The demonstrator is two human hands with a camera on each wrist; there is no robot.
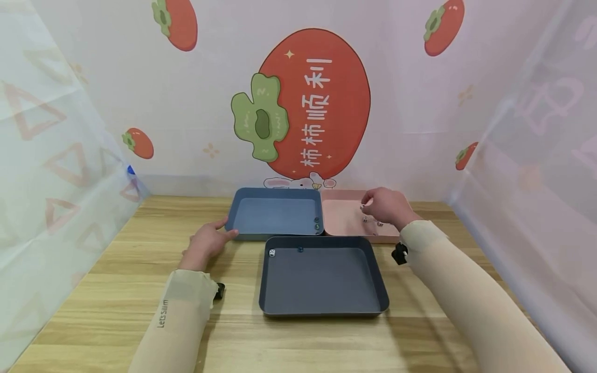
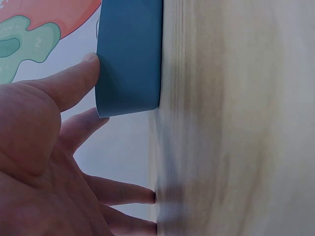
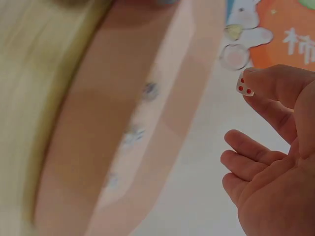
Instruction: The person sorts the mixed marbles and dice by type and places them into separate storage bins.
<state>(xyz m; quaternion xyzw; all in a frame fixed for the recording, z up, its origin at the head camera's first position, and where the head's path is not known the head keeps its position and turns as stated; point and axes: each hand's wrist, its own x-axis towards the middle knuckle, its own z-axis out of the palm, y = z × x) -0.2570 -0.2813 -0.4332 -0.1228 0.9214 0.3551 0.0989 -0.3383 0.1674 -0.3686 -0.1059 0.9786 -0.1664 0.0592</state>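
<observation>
My right hand [image 1: 388, 207] is raised over the pink tray [image 1: 342, 213], pinching a white die with red pips [image 3: 244, 84] between thumb and forefinger; the other fingers are bent loosely. Several more dice [image 1: 380, 224] lie in the pink tray below. At the left front corner of the blue tray [image 1: 275, 211], my left hand [image 1: 208, 242] has its thumb and forefinger spread against the outer walls. In the left wrist view, two other fingertips [image 2: 147, 196] reach down to the wooden table. Small dark and green dice [image 1: 317, 226] lie along the blue tray's right side.
A dark grey tray [image 1: 326, 285] stands in front of the other two, holding a white die [image 1: 272, 253] and a small dark blue die [image 1: 300, 249] near its back wall. Behind the wooden table [image 1: 116, 290] hangs a cloth printed with persimmons [image 1: 322, 103].
</observation>
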